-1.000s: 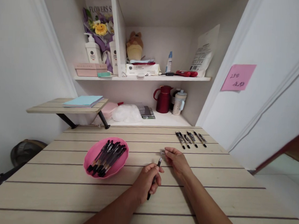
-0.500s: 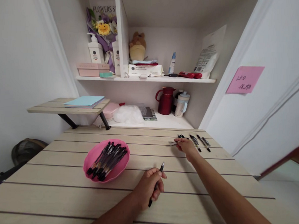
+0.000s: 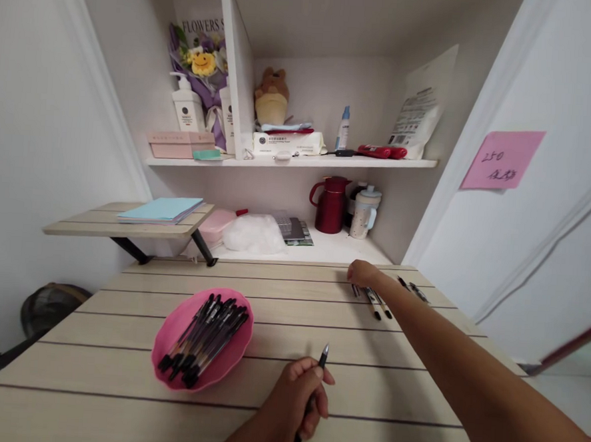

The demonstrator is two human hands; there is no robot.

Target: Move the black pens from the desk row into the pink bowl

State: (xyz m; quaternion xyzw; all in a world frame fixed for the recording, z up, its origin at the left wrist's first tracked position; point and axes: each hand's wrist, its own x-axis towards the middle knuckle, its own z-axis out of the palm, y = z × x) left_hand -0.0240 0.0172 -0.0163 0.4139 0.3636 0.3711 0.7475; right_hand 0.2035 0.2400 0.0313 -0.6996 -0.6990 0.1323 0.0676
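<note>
My left hand (image 3: 298, 398) is wrapped round a black pen (image 3: 323, 356), whose silvery tip points up and away while its dark end sticks out below the palm. At the back right of the table, my right hand (image 3: 363, 273) reaches down with its fingers curled. Those fingers are mostly hidden behind the hand, so what they hold cannot be made out. Close under it lie several pens (image 3: 373, 304), with a dark pen end (image 3: 355, 290) showing just below the hand. Farther right, beyond the forearm, are more pens (image 3: 418, 292).
A pink bowl (image 3: 160, 346) with a heap of black pens (image 3: 208, 339) stands left of my left hand. Behind it a small raised shelf (image 3: 75, 221) carries blue paper (image 3: 161, 209). A red jug (image 3: 330, 206) and a cup (image 3: 364, 215) stand in the cabinet at the back.
My right hand has moved slightly back, and the whitish piece seen in its fingers is out of sight. My left hand keeps its pen. The view has shifted a little.
</note>
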